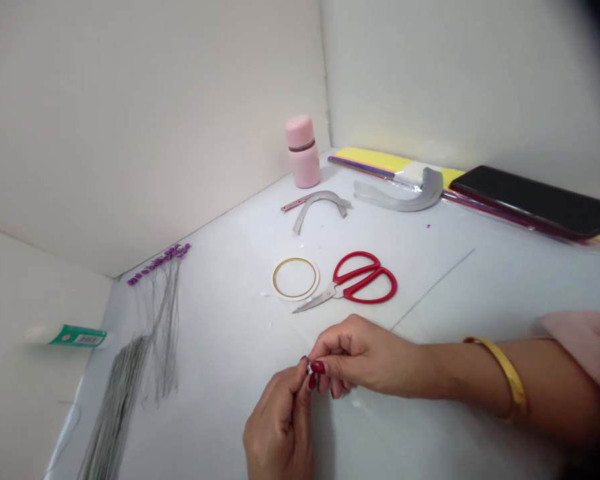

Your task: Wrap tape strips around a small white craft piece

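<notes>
My left hand (pixel 283 417) and my right hand (pixel 357 357) meet fingertip to fingertip low in the middle of the head view. Both are closed in a pinch around a tiny item, of which only a pale and dark speck shows between the red nails. Its kind is hidden by the fingers. Just beyond my right hand lies a pair of red-handled scissors (pixel 360 280), its blades closed. The tip of the blades lies close to a roll of white tape (pixel 274 287). One thin grey wire (pixel 435 288) lies on the table, its near end by my right wrist.
At left lies a thick bundle of grey wires (pixel 115 407), beside wires tipped with small purple pieces (pixel 165 259). A green-and-white tube (pixel 77 335) is at the left edge. Behind stand a pink bottle (pixel 305 157), curled grey strips (pixel 405 197) and a black phone (pixel 535 200).
</notes>
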`<state>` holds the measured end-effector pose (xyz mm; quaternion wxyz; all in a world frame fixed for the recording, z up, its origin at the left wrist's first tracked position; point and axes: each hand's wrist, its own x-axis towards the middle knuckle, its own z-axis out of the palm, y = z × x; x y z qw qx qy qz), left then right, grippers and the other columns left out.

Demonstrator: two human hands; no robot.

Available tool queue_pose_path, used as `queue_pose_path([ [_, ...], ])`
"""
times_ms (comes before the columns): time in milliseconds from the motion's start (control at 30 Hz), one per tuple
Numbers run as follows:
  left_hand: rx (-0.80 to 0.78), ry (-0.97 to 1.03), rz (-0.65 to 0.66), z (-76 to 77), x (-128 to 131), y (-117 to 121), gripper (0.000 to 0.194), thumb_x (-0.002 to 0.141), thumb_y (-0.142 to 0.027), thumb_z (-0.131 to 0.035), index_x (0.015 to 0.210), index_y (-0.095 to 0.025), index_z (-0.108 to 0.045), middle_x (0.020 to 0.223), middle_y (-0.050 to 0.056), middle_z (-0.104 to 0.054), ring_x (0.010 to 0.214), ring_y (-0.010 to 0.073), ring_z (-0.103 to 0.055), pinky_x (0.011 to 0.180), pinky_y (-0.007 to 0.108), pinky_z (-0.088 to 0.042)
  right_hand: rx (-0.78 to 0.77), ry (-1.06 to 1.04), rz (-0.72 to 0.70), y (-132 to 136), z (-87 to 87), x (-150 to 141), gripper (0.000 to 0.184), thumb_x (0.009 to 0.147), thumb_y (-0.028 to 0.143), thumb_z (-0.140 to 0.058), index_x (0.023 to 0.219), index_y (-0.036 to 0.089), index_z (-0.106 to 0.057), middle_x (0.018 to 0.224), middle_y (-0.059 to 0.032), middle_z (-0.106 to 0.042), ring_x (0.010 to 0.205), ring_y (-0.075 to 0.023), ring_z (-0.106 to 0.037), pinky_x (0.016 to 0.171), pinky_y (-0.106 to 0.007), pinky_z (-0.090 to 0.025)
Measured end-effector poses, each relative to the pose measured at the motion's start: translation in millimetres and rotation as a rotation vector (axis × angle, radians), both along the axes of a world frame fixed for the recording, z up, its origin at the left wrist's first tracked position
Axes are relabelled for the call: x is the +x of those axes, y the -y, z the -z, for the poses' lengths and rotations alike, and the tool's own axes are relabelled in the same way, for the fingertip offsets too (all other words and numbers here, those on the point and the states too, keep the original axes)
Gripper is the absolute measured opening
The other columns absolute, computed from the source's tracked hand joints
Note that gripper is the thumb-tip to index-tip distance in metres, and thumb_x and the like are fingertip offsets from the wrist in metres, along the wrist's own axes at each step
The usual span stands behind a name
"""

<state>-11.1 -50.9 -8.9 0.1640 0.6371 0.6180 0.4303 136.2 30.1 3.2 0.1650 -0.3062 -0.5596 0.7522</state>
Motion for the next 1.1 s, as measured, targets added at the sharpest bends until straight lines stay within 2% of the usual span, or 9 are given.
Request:
queue_pose_path([
  [267,-0.004,-0.056,0.042,3.2,-3.6,0.7,0.022,0.081,-0.011,-0.048,0.089,-0.023,-0.064,0.075,-0.002,-0.068,0.068,0.0085,-0.062,0.064,0.013,-0.044,0.115,0.015,-0.002,0.3,0.3,0.7,0.024,0.082,0.031,-0.05,0.077,0.011,-0.063,0.06,-0.0002,-0.056,0.054,-0.0079,-0.052,0.051,-0.018,-0.041],
  [433,-0.004,-0.061,0.044,3.5,-3.8,0.1,0.021,0.082,-0.011,-0.048,0.089,-0.023,-0.064,0.075,-0.001,-0.069,0.066,0.0102,-0.063,0.061,0.015,-0.045,0.18,0.065,-0.033,-0.1,0.7,1.5,0.024,0.084,0.027,-0.045,0.083,0.011,-0.063,0.066,-0.0027,-0.059,0.058,-0.0088,-0.055,0.053,-0.019,-0.042],
  [700,-0.006,-0.055,0.033,1.9,-3.0,0.2,0.019,0.081,-0.013,-0.049,0.087,-0.024,-0.064,0.075,-0.003,-0.069,0.067,0.0084,-0.063,0.063,0.012,-0.044,0.093,0.015,0.001,1.1,0.5,-0.1,0.023,0.082,0.03,-0.05,0.08,0.011,-0.063,0.066,-0.0015,-0.059,0.055,-0.0075,-0.053,0.051,-0.017,-0.041],
  [900,-0.029,-0.034,0.031,1.8,-2.6,-0.3,0.019,0.081,-0.014,-0.05,0.084,-0.025,-0.064,0.072,-0.003,-0.068,0.065,0.0084,-0.062,0.061,0.012,-0.044,0.182,0.06,-0.029,1.0,0.5,0.9,0.023,0.084,0.026,-0.046,0.082,0.01,-0.063,0.065,-0.0025,-0.059,0.057,-0.0084,-0.054,0.052,-0.018,-0.042],
  [1100,-0.016,-0.02,0.008,2.3,-3.0,-0.6,0.019,0.08,-0.013,-0.05,0.085,-0.025,-0.065,0.073,-0.003,-0.069,0.066,0.0088,-0.063,0.062,0.013,-0.045,0.164,0.066,-0.034,0.1,-2.3,0.3,0.025,0.084,0.026,-0.045,0.087,0.01,-0.064,0.069,-0.0037,-0.06,0.057,-0.0084,-0.054,0.053,-0.019,-0.042],
])
